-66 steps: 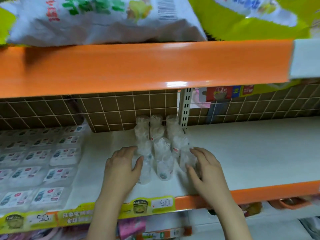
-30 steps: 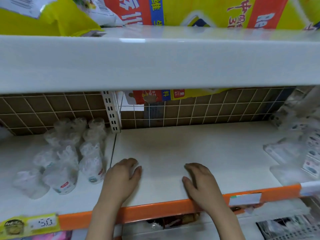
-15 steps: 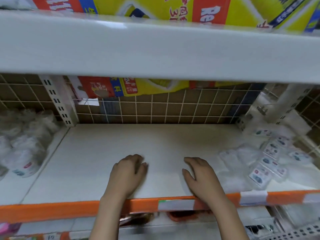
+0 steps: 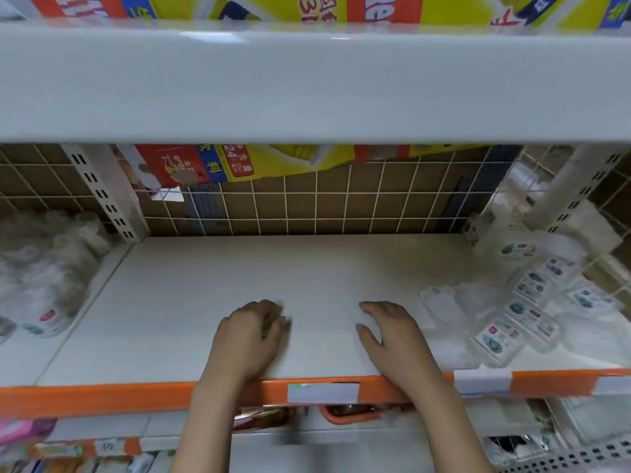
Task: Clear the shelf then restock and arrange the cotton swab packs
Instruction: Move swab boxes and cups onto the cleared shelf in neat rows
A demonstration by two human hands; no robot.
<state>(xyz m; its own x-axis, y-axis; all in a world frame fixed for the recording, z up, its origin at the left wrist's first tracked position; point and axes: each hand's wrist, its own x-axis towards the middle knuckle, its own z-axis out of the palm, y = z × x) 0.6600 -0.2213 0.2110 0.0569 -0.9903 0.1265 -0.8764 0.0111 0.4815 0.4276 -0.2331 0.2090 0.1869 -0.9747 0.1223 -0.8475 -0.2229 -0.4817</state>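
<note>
- Bare white shelf board (image 4: 307, 268) lies under both hands, and neither hand grips anything.
- The left hand (image 4: 247, 339) sits palm-down over the board with its fingers loosely curled; its fingertips are smeared by blur, so whether they touch the surface cannot be told.
- The right hand (image 4: 392, 339) is flatter, fingers relaxed and spread a little, thumb out toward the left hand; both wrists cross the orange front rail (image 4: 102, 399).
- Just beyond the right hand, flat cotton swab packs (image 4: 519, 319) lie in a loose, overlapping heap at the right end of the shelf, some tilted against the wire side grid (image 4: 505, 186) (clearly not arranged).
- Well to the left, past the upright post (image 4: 109, 196), tube-shaped clear packs (image 4: 44, 285) stand bunched together.
- Judged from this, the middle bay looks cleared, so the first part seems done here; restocking and lining up the flat packs is what remains.
- The right hand is nearer that heap and would likely reach it first.
</note>
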